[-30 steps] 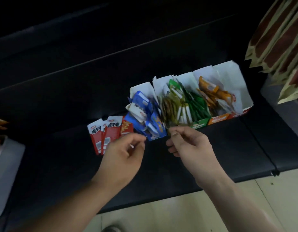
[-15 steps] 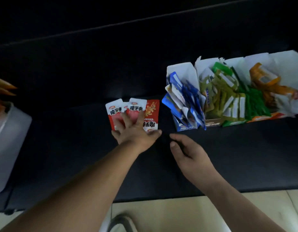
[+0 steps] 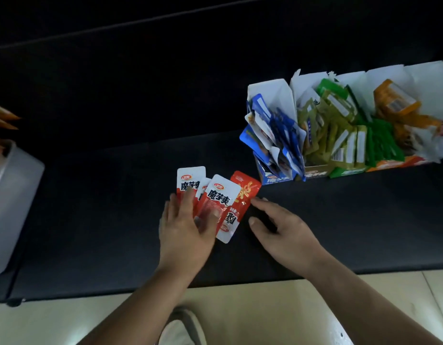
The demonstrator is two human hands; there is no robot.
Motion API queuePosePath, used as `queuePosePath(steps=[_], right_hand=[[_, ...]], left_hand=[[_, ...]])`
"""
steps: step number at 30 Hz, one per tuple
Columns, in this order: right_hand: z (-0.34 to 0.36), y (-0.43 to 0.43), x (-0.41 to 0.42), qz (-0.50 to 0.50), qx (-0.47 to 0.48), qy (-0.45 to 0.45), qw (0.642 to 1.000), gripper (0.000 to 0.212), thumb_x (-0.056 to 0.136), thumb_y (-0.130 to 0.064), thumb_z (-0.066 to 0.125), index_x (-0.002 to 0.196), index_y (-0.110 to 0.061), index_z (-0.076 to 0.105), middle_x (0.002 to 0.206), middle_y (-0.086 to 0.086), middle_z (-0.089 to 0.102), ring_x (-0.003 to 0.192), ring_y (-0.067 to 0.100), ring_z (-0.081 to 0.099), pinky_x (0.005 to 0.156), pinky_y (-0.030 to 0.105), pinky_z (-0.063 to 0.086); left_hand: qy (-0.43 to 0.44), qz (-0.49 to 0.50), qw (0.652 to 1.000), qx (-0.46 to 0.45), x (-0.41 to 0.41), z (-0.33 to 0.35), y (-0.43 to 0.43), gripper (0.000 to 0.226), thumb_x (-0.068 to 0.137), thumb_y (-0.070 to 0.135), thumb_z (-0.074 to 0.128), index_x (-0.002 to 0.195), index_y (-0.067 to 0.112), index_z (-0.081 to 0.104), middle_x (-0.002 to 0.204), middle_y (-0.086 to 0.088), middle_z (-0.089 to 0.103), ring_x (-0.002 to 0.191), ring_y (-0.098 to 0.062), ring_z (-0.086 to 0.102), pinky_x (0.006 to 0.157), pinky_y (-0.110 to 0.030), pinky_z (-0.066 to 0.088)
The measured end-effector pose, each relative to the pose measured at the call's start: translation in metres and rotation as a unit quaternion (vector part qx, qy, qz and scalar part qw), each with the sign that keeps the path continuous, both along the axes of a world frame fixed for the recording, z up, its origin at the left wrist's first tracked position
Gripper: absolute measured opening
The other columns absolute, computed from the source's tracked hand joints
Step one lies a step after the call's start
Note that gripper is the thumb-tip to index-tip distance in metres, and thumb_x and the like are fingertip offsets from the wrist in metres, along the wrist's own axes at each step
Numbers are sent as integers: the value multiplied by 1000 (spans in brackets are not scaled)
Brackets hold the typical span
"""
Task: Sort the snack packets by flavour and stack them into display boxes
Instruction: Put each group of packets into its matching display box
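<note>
Most of the sorting looks done: four display boxes stand in a row on the right of the dark desk, filled flavour by flavour with blue packets, olive packets, green packets and orange packets, though the blue ones lean untidily over their box front. What is left, as far as can be seen, is a small fan of red packets lying loose on the desk just left of the blue box; no box for them is in view. The left grip lies flat and spread on the fan, pressing it and holding nothing. The right grip is loosely open and empty, one fingertip touching the edge of the rightmost red packet.
</note>
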State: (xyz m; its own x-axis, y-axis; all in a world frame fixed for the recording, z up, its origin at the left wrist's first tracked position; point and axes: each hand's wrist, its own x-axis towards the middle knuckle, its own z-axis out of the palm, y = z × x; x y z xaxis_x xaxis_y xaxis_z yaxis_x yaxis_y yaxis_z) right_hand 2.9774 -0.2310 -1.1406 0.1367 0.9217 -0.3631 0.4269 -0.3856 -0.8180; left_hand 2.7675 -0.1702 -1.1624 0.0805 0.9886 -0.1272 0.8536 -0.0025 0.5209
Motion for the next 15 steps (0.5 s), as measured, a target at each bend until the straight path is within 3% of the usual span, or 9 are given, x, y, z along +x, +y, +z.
queuePosePath(steps=[3, 6, 9, 12, 15], right_hand=[[0, -1, -2, 25, 0, -28, 999, 58, 102, -38, 62, 156, -43, 41, 160, -21, 39, 133, -23, 13, 96, -12, 8], [-2, -1, -2, 21, 4, -19, 1000, 57, 103, -42, 58, 156, -46, 38, 160, -21, 39, 129, -25, 9, 86, -17, 6], [-5, -2, 0, 39, 19, -27, 999, 58, 103, -40, 60, 155, -47, 37, 153, -30, 35, 134, -24, 10, 91, -15, 5], [-9, -4, 0, 62, 41, -61, 995, 61, 101, -29, 65, 156, -37, 41, 160, -21, 37, 143, -16, 15, 102, -10, 5], [-14, -6, -3, 69, 53, -82, 993, 64, 100, -22, 66, 157, -33, 40, 164, -12, 38, 151, -7, 20, 109, -5, 7]], left_hand=[[-2, 9, 1000, -14, 12, -2, 3, 68, 91, 40, 66, 151, 17, 44, 145, -7, 55, 140, -32, 46, 122, -52, 31], [-53, 9, 998, -22, 34, 8, -11, 69, 86, 26, 77, 149, 24, 50, 137, 2, 57, 124, -22, 50, 105, -36, 42], [-119, 43, 990, -66, 43, 7, -14, 73, 79, 33, 82, 144, 39, 51, 127, 10, 56, 119, -14, 53, 99, -36, 49], [-205, 124, 964, -117, 47, 7, -10, 89, 72, 31, 89, 150, 34, 44, 122, 15, 66, 113, -9, 66, 96, -42, 58], [-274, 144, 939, -148, 59, 11, -11, 45, 76, 22, 86, 117, 34, 71, 102, 8, 76, 89, -9, 76, 82, -42, 64]])
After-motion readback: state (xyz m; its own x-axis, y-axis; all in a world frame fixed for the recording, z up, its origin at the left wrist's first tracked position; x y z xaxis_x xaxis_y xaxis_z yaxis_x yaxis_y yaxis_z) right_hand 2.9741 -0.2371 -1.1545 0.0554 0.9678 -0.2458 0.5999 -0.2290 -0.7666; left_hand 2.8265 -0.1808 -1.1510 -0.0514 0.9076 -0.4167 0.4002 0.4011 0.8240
